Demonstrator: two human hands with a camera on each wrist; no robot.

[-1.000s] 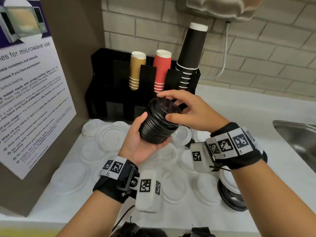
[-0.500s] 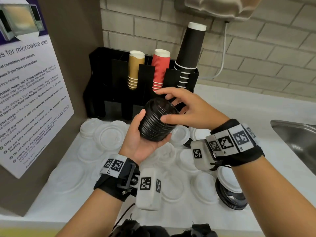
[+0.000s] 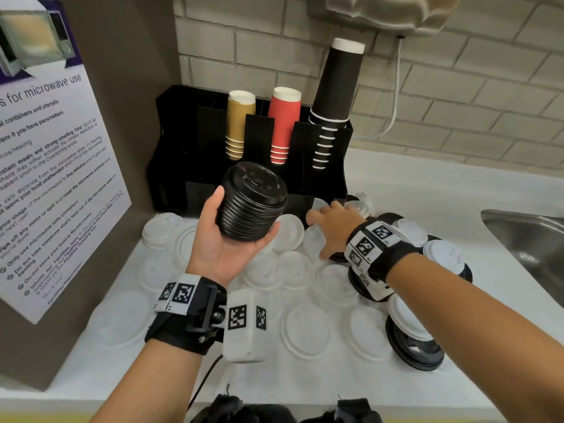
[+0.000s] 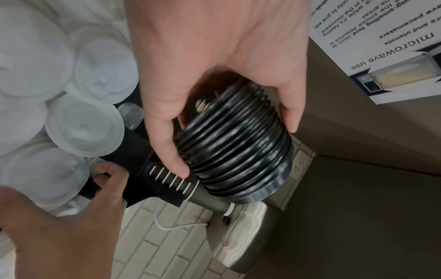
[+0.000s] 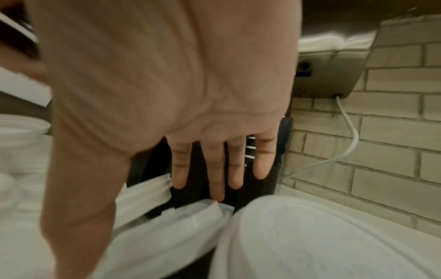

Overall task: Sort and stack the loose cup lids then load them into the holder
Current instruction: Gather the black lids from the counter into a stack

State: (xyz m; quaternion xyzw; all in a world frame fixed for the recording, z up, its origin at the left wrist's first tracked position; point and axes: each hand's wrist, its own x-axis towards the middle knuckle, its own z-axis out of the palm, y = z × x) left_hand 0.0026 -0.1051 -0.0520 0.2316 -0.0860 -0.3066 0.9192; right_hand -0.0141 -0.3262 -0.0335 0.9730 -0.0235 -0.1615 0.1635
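My left hand (image 3: 232, 236) (image 4: 224, 105) grips a thick stack of black lids (image 3: 251, 201) (image 4: 236, 151), held tilted in the air in front of the black holder (image 3: 189, 148). My right hand (image 3: 332, 224) (image 5: 222, 166) is open, its straight fingers reaching down among the lids at the holder's foot; the middle fingertip touches a white lid (image 5: 190, 213). Several loose white lids (image 3: 305, 334) lie spread over the white counter (image 3: 427, 193). More black lids (image 3: 412, 349) lie at the right under white ones.
The holder carries stacks of tan cups (image 3: 239, 123), red cups (image 3: 283, 123) and black cups (image 3: 335, 96). A steel sink (image 3: 528, 242) lies at the right. A microwave notice (image 3: 45, 154) hangs on the left wall. A wall unit with a white cable (image 3: 393, 111) is mounted above.
My right hand has left the top of the black stack and dropped to the lids by the holder's foot. The left hand has lifted the stack slightly, holding it alone.
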